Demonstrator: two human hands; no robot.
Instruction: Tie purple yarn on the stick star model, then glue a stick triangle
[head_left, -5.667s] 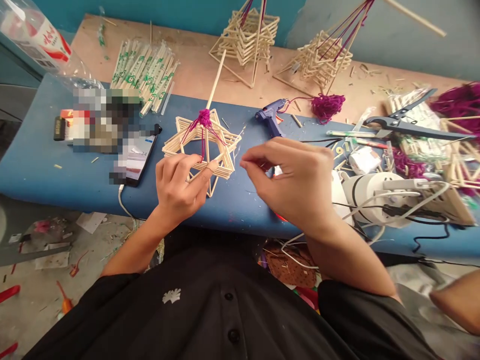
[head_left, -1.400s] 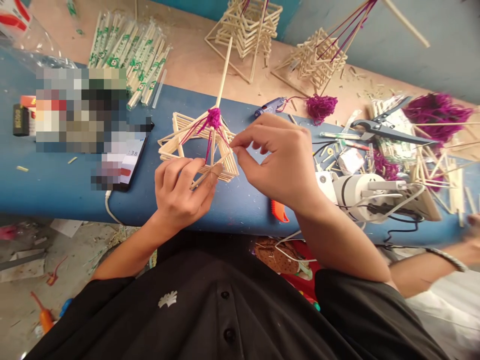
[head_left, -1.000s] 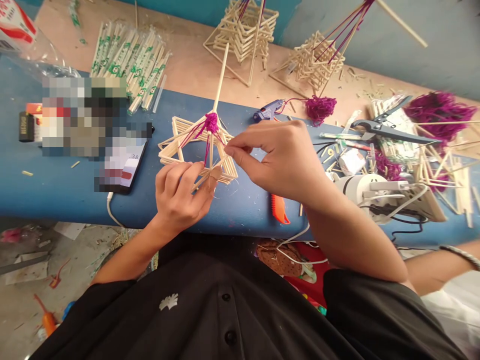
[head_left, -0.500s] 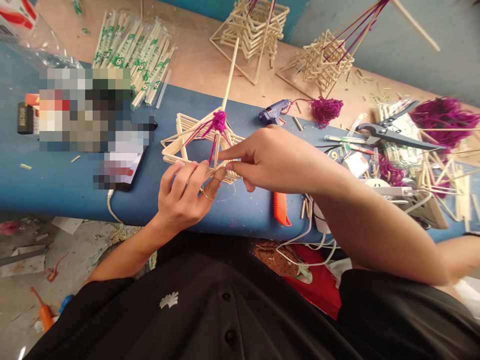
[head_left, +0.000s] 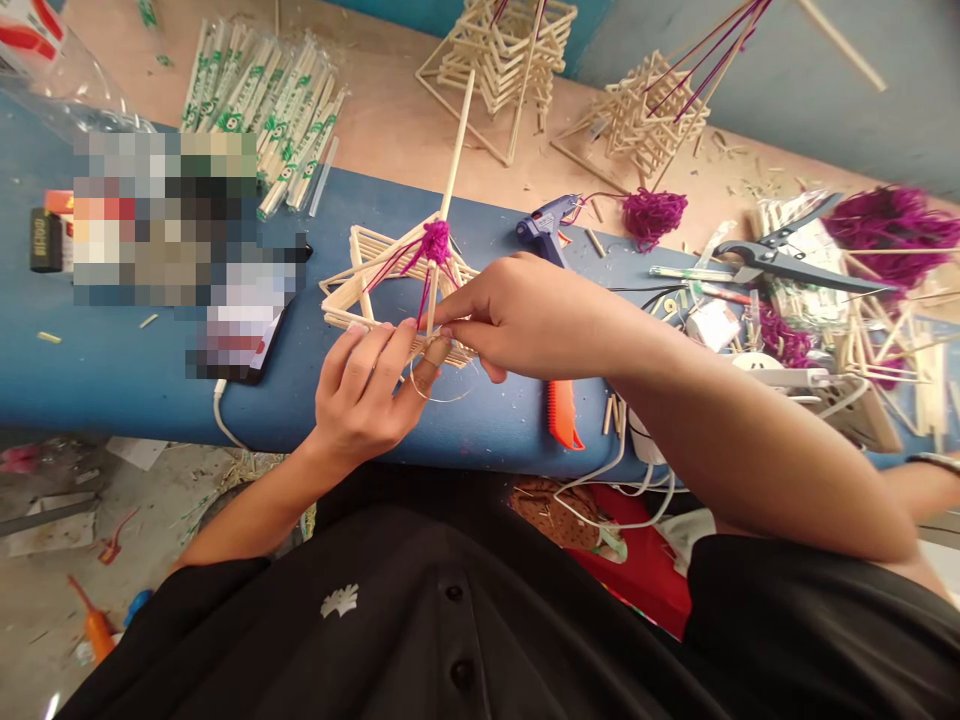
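Note:
A star-shaped frame of bamboo sticks [head_left: 358, 282] lies on the blue table [head_left: 112, 380]. A purple yarn knot [head_left: 435, 240] ties it to an upright stick [head_left: 457, 150]. My left hand [head_left: 367, 395] grips the frame's near corner, fingers on the sticks. My right hand [head_left: 525, 315] reaches in from the right and pinches a thin thread at that same corner, fingertips touching my left thumb. A fine loop of thread [head_left: 442, 385] hangs below the thumb.
A blue glue gun [head_left: 544, 225], purple yarn ball [head_left: 654, 213], scissors [head_left: 787, 255], an orange cutter [head_left: 561, 415] and a white device with cables [head_left: 795, 375] lie to the right. Wrapped chopsticks [head_left: 270, 110], two stick towers [head_left: 499, 55] behind. Phone [head_left: 240, 325] left. Another person's arm [head_left: 922, 475] far right.
My right hand moved left and down from open air to the frame's near corner, meeting my left thumb. The left hand kept its grip. A thread loop now shows below the thumb.

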